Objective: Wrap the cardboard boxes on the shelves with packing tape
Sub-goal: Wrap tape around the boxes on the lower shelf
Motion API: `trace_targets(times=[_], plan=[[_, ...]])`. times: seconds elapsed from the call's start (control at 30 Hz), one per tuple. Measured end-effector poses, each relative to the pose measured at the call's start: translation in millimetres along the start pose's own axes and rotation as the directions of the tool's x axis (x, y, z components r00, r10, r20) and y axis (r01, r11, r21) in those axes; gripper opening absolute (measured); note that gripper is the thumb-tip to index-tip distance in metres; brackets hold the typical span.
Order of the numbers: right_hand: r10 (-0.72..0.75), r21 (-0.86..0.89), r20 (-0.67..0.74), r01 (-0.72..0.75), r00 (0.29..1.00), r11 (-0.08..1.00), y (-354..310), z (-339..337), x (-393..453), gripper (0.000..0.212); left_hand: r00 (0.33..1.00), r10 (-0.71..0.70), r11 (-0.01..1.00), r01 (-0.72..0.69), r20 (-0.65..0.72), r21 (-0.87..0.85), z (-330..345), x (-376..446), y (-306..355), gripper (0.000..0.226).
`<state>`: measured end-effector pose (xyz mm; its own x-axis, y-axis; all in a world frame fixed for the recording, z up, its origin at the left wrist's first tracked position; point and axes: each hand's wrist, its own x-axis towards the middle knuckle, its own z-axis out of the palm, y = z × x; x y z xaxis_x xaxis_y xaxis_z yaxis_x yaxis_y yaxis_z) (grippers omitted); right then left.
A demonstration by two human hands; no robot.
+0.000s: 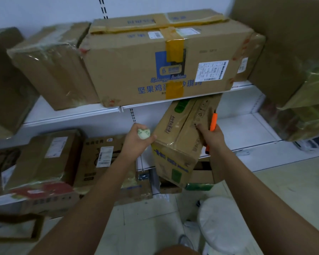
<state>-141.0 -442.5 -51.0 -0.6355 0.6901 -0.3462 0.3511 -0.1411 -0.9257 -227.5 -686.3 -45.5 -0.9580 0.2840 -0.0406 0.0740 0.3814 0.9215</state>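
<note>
- A white round stool [226,223] is seen nearest, on the floor below the right arm.
- A tilted cardboard box [179,144] is held between the hands in front of the lower shelf [247,133].
- A pale tape roll [143,133] is gripped in the curled left hand [136,139], beside the box.
- The box's side is pressed by the right hand [211,134], in which an orange cutter [212,124] is pinched.
- Directly above, a large taped box [155,70] overhangs the upper shelf [77,115].
</note>
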Motion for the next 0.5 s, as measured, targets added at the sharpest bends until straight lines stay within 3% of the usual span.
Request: trace_targets(times=[0.1, 0.17, 0.3, 0.4, 0.5], plan=[[-0.072, -0.122, 0.092, 0.083, 0.993, 0.989, -20.6, 3.9, 15.6, 0.053, 0.998, 0.049, 0.999, -0.05, -0.04, -0.019, -2.2, -14.5, -7.8, 0.027], [-0.097, -0.294, 0.147, 0.137, 0.984, 0.946, -39.9, 5.0, 18.6, 0.051, 0.998, 0.048, 0.997, -0.05, -0.038, -0.053, -2.5, -14.3, -8.8, 0.025], [0.032, -0.678, 0.211, 0.123, 0.977, 0.725, -54.6, -12.5, -4.8, 0.053, 1.0, 0.024, 0.999, -0.024, 0.012, -0.04, 8.4, -12.6, -5.7, 0.037], [-0.08, -0.787, 0.155, 0.172, 0.985, 0.592, -33.3, -26.2, -13.0, 0.05, 1.0, 0.017, 0.999, -0.016, 0.016, -0.048, 21.2, -15.0, -9.0, 0.037], [-0.189, -0.8, 0.12, 0.208, 0.975, 0.562, -28.7, -25.9, -16.1, 0.05, 1.0, -0.021, 0.995, 0.023, 0.019, -0.1, 25.2, -18.5, -10.5, 0.035]])
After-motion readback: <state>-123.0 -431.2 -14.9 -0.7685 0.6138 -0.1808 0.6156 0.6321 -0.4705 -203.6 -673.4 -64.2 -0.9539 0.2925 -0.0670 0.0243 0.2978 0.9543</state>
